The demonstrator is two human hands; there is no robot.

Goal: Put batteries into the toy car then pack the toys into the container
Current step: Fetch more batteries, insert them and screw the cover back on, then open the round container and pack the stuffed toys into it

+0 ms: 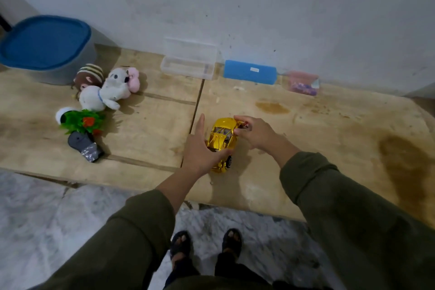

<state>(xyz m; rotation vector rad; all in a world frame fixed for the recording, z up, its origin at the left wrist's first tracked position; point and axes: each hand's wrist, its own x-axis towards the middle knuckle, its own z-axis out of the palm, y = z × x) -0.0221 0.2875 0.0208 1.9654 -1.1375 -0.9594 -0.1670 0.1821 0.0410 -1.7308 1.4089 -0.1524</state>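
Note:
A shiny yellow toy car lies near the front middle of the wooden table. My left hand cups the car's near left side, thumb under it and fingers stretched upward. My right hand pinches the car's far end, and something small and red shows at its fingertips. A grey container with a blue lid stands at the back left. Plush toys lie in front of it: a white one, a brown striped one and a pink one.
A green plastic plant in a grey pot lies on its side at the left. Along the wall stand an open clear plastic case, a blue box and a pink box. Brown stains mark the table's right part.

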